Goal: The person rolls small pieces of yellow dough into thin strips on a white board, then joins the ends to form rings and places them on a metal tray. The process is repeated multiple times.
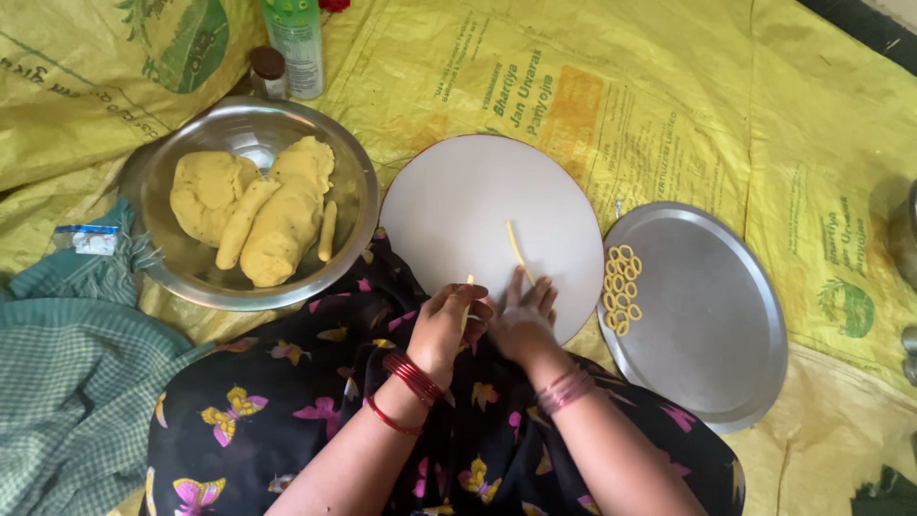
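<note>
My left hand (pixel 447 325) is closed around a thin yellow dough piece (pixel 468 304) whose tip sticks up above the fingers. My right hand (pixel 525 315) lies flat on the near edge of a round white board (pixel 458 205), fingers pointing at a thin rolled dough strand (pixel 518 252) just beyond them. Several small dough rings (pixel 621 289) sit in a cluster on the left part of a flat steel plate (pixel 707 315). A steel bowl (pixel 353 191) at the left holds big lumps of yellow dough (pixel 277 215) and short rolls.
A yellow printed sack sheet (pixel 669 96) covers the floor. A green plastic bottle (pixel 296 43) and a small brown-capped jar (pixel 268 72) stand behind the bowl. A teal checked cloth (pixel 67 373) lies at the left. Butterfly-print fabric (pixel 287 401) covers my lap.
</note>
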